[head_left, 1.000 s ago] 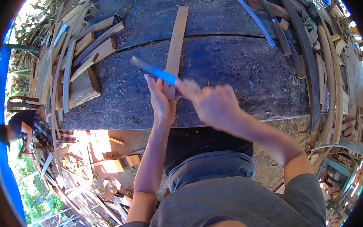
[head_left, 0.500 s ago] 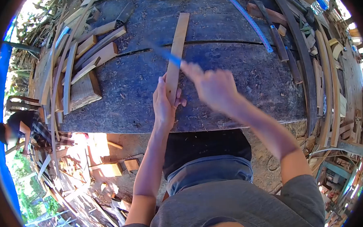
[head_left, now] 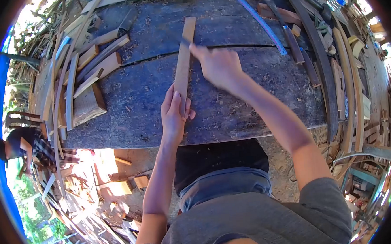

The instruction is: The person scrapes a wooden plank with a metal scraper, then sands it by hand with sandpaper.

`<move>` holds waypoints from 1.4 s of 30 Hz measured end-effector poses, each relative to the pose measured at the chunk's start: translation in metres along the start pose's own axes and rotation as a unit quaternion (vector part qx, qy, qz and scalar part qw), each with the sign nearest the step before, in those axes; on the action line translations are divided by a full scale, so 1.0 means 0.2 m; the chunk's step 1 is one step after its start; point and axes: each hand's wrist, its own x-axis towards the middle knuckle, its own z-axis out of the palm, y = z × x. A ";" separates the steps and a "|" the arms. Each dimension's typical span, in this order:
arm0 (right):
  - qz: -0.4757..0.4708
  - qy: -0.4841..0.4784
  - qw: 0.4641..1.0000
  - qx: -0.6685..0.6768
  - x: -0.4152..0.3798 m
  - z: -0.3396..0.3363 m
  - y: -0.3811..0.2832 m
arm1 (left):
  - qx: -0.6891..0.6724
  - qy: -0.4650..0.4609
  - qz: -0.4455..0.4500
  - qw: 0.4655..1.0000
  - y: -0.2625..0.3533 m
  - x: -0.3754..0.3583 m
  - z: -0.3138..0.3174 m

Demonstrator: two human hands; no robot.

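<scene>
My left hand (head_left: 174, 114) is wrapped round the near end of a flat, narrow wood strip (head_left: 184, 60), holding it above the workbench. The strip points away from me, its far end at the upper middle. In my right hand (head_left: 221, 65) is a knife (head_left: 185, 41), its thin blade crossing the strip toward the upper left. The blade is smeared by motion, and its handle is hidden inside my closed fingers. The index finger reaches forward along the tool, close to the strip's right edge.
Wood offcuts (head_left: 108, 64) and a thick block (head_left: 86, 105) lie on the bench's left. A blue ruler (head_left: 261, 23), a dark-handled tool (head_left: 293, 44) and long slats (head_left: 346, 83) are to the right. Shavings dot the dark workbench (head_left: 256, 101). Another person (head_left: 24, 142) is at far left.
My right hand has moved up and away along the strip, carrying the knife toward the far end. The left hand keeps its hold; the whole view has shifted slightly left.
</scene>
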 end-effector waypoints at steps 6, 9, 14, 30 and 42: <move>0.062 0.004 0.998 -0.015 0.37 0.04 0.08 | -0.008 -0.002 0.016 1.000 0.00 0.00 -0.01; -0.018 0.050 0.999 0.002 -0.02 0.10 -0.02 | -0.044 0.008 -0.001 0.999 0.01 0.01 -0.02; -0.079 -0.049 0.996 0.004 -0.30 0.04 -0.11 | -0.062 0.044 -0.018 0.997 0.03 0.00 0.03; -0.087 0.052 0.995 -0.001 -0.17 0.12 -0.09 | -0.411 -0.186 -0.122 0.884 0.02 0.05 -0.23; -0.137 0.055 0.988 0.045 -0.38 0.06 -0.20 | -0.459 -0.162 -0.129 0.864 -0.01 0.04 -0.24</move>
